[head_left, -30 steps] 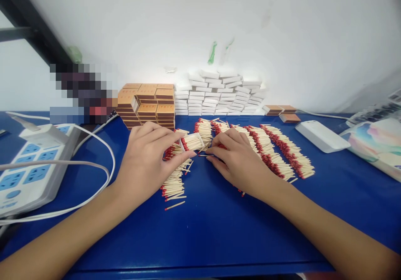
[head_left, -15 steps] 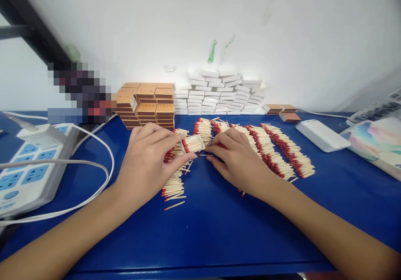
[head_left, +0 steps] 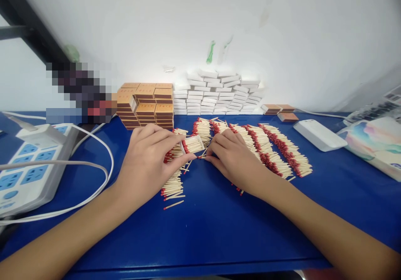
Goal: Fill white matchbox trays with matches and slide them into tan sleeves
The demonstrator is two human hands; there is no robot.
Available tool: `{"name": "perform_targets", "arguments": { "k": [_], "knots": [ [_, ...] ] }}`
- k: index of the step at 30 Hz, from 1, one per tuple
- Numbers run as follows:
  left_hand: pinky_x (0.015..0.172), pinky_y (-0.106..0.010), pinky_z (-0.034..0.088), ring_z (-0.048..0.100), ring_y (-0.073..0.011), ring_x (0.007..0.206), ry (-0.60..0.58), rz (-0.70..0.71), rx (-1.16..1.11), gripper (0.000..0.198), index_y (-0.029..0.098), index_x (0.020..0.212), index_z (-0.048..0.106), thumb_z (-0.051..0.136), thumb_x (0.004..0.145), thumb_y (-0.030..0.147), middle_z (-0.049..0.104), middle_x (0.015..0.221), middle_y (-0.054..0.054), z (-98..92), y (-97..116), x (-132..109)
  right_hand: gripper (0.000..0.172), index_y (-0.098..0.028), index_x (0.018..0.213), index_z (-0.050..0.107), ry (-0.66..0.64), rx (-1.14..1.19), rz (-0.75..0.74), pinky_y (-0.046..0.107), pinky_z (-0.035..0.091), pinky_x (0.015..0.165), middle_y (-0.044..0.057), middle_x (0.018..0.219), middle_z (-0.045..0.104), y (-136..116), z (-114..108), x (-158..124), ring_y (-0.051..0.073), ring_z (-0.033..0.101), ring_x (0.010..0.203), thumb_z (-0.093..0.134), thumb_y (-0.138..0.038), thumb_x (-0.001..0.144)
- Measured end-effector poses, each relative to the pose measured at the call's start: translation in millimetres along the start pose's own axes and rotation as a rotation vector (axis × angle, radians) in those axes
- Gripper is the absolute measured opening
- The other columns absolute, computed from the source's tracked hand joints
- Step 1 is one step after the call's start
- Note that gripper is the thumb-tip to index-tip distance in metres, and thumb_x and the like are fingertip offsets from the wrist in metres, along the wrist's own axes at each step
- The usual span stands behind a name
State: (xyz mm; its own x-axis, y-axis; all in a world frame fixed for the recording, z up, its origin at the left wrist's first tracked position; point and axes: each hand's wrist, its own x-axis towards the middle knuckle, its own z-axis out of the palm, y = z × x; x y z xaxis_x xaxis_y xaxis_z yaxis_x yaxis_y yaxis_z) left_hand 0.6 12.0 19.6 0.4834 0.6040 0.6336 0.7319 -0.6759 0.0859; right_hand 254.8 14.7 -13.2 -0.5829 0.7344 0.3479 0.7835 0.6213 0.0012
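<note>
My left hand [head_left: 147, 163] pinches a small white matchbox tray [head_left: 193, 144] that holds red-tipped matches, index finger and thumb closed on its near end. My right hand [head_left: 233, 159] rests just right of the tray with its fingers curled over loose matches [head_left: 200, 156] on the blue table [head_left: 203, 230]. Long rows of red-tipped matches [head_left: 275, 150] lie beyond and to the right of my right hand. Another heap of matches [head_left: 173, 185] lies under and below my left hand.
Orange-brown matchbox sleeves [head_left: 147, 102] are stacked at the back, beside a pile of white trays [head_left: 219, 94]. A white power strip [head_left: 29, 167] with cables [head_left: 94, 155] sits at the left. A white flat device [head_left: 319, 134] and a colourful packet [head_left: 372, 144] lie at the right.
My right hand has slid slightly left toward the tray, its fingertips closing on the loose matches. My left hand keeps the tray in place.
</note>
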Motion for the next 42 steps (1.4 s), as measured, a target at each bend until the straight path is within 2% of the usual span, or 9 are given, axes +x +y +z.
{"name": "perform_targets", "arguments": {
  "k": [3, 7, 14, 20, 26, 34, 38, 42],
  "knots": [
    [0.086, -0.046, 0.047, 0.067, -0.0275, 0.095, -0.016, -0.004, 0.006, 0.037, 0.021, 0.12, 0.077, 0.078, 0.095, 0.05, 0.08, 0.1, -0.006, 0.5, -0.9, 0.3, 0.02, -0.017, 0.094, 0.067, 0.002, -0.049, -0.009, 0.043, 0.043, 0.09, 0.013, 0.103, 0.067, -0.3, 0.7, 0.2, 0.029, 0.052, 0.099, 0.058, -0.026, 0.109],
    [0.085, -0.046, 0.047, 0.066, -0.0279, 0.095, -0.019, 0.005, 0.018, 0.038, 0.019, 0.118, 0.077, 0.079, 0.094, 0.049, 0.079, 0.098, -0.006, 1.6, -3.3, 0.3, 0.021, -0.017, 0.095, 0.065, 0.018, -0.042, 0.009, 0.047, 0.042, 0.097, 0.014, 0.102, 0.065, -0.5, -8.8, -0.6, 0.031, 0.051, 0.101, 0.053, -0.026, 0.111],
    [0.086, -0.046, 0.046, 0.066, -0.0277, 0.096, -0.043, 0.023, 0.023, 0.034, 0.02, 0.114, 0.077, 0.08, 0.094, 0.047, 0.08, 0.099, -0.005, 3.1, -2.8, -1.0, 0.015, -0.022, 0.096, 0.057, 0.108, 0.249, 0.061, 0.042, 0.042, 0.089, 0.009, 0.103, 0.065, 1.4, -23.9, -1.8, 0.027, 0.049, 0.098, 0.053, -0.021, 0.11],
    [0.089, -0.045, 0.046, 0.066, -0.0263, 0.097, -0.073, 0.032, -0.032, 0.033, 0.02, 0.112, 0.076, 0.081, 0.094, 0.047, 0.081, 0.1, -0.005, 3.9, 3.5, -1.5, 0.014, -0.021, 0.099, 0.06, 0.213, 0.147, 0.023, 0.045, 0.044, 0.09, 0.012, 0.104, 0.067, -7.9, -24.2, 0.5, 0.029, 0.051, 0.099, 0.053, -0.025, 0.111],
    [0.089, -0.044, 0.045, 0.067, -0.0258, 0.098, -0.106, 0.026, -0.139, 0.033, 0.022, 0.111, 0.076, 0.082, 0.092, 0.048, 0.081, 0.101, -0.004, 3.4, 14.5, -2.5, 0.018, -0.02, 0.102, 0.065, 0.17, 0.039, -0.023, 0.047, 0.044, 0.092, 0.014, 0.104, 0.068, -17.0, -26.0, -0.2, 0.03, 0.052, 0.1, 0.05, -0.025, 0.112],
    [0.09, -0.044, 0.046, 0.069, -0.0257, 0.097, -0.077, 0.099, -0.139, 0.033, 0.018, 0.11, 0.076, 0.081, 0.093, 0.046, 0.081, 0.101, -0.005, 3.9, 13.5, -3.1, 0.016, -0.019, 0.103, 0.065, 0.164, 0.122, -0.049, 0.046, 0.045, 0.093, 0.012, 0.103, 0.068, -15.3, -31.9, -2.3, 0.029, 0.051, 0.1, 0.052, -0.024, 0.111],
    [0.091, -0.046, 0.047, 0.068, -0.0269, 0.098, -0.091, 0.043, -0.081, 0.033, 0.022, 0.112, 0.076, 0.081, 0.093, 0.049, 0.08, 0.101, -0.004, 1.4, 9.5, -1.1, 0.019, -0.021, 0.102, 0.066, 0.218, 0.197, 0.001, 0.045, 0.045, 0.09, 0.012, 0.103, 0.068, -13.4, -36.5, -2.4, 0.028, 0.052, 0.098, 0.049, -0.024, 0.112],
    [0.086, -0.045, 0.047, 0.068, -0.0285, 0.095, -0.036, -0.01, 0.003, 0.034, 0.022, 0.116, 0.077, 0.079, 0.095, 0.048, 0.08, 0.099, -0.006, -1.4, 0.2, 1.6, 0.019, -0.021, 0.102, 0.069, 0.238, 0.192, 0.028, 0.045, 0.045, 0.088, 0.012, 0.104, 0.067, -7.2, -32.9, -3.0, 0.028, 0.052, 0.096, 0.052, -0.022, 0.11]
  ]
}}
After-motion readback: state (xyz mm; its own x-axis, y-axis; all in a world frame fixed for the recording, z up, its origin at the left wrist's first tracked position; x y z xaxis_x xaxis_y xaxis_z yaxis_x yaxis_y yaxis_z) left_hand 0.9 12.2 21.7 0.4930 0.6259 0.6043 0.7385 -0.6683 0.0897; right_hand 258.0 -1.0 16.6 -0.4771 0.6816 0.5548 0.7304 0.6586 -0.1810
